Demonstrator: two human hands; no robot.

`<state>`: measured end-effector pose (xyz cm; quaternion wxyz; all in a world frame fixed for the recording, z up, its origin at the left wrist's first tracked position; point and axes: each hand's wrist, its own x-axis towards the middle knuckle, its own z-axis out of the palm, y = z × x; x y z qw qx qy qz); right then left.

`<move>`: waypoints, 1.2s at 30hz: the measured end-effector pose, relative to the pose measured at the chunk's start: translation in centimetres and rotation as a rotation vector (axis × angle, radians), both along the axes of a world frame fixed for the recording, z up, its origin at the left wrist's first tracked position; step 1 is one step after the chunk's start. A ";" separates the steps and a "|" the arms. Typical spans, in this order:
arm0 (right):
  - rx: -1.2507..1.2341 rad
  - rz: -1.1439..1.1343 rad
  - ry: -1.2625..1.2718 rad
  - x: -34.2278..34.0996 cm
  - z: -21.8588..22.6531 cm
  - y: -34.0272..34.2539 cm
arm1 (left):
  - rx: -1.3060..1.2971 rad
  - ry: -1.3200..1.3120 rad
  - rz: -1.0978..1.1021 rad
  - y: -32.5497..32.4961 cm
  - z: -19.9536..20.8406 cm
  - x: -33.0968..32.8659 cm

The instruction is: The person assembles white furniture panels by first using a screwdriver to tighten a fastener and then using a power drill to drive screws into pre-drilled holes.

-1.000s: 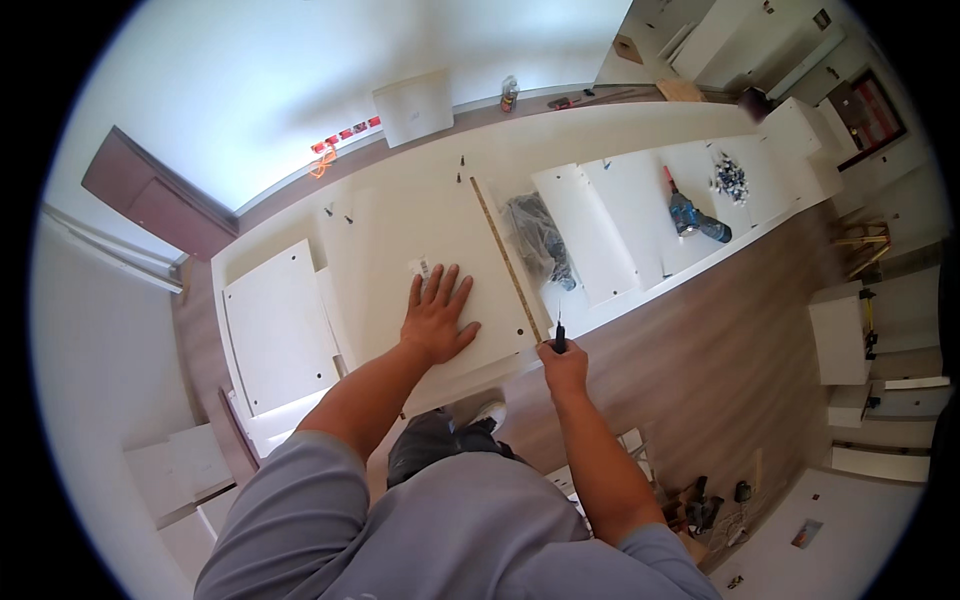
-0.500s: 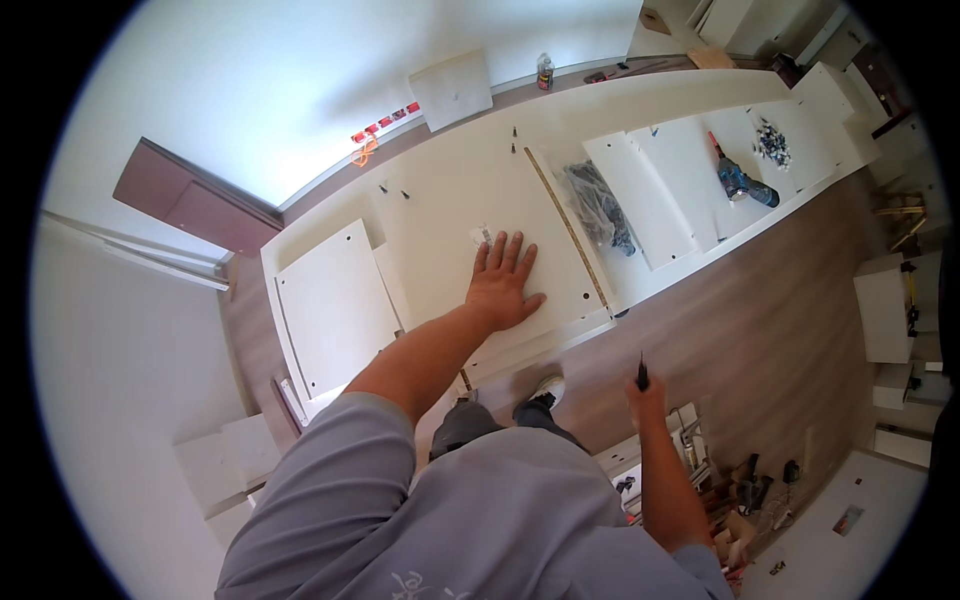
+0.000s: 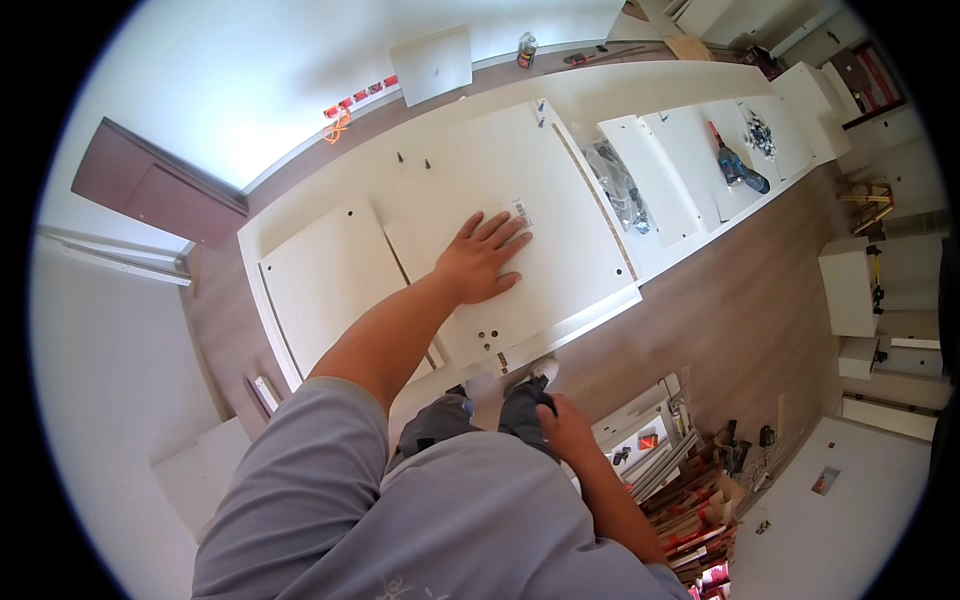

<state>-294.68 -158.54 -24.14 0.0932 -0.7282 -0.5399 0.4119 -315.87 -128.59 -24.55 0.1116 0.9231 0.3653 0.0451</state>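
My left hand rests flat, fingers spread, on a large white board. Close to its fingertips is a small printed label. By the board's near edge, several round holes show below my wrist. My right hand is low in front of my body, beside my trouser leg, its fingers curled round a slim black tool. Only part of that tool shows. Short dark screw-like fittings stand on the board's far left, with another pair near its far right corner.
A smaller white panel lies left. On the right are a plastic bag of dark parts, a blue-black cordless drill and a pile of small fittings. Scrap strips and cardboard heap on the floor at lower right.
My right hand has come in from the right toward my body, with the black tool. My left hand has shifted left across the board, away from the label. The view has turned slightly.
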 end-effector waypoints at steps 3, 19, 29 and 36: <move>-0.018 0.033 -0.028 -3.9 1.0 2.2 | 0.003 -0.038 0.003 0.0 -0.4 -0.3; -0.164 0.137 -0.274 -6.9 1.4 4.4 | -0.069 0.010 0.011 0.3 0.3 -0.5; -0.152 0.120 -0.271 -6.9 -1.6 4.3 | -0.096 0.072 0.010 0.2 0.5 -0.2; -0.165 0.087 -0.244 -7.2 -2.7 4.0 | -0.111 0.113 0.006 0.3 1.2 -0.2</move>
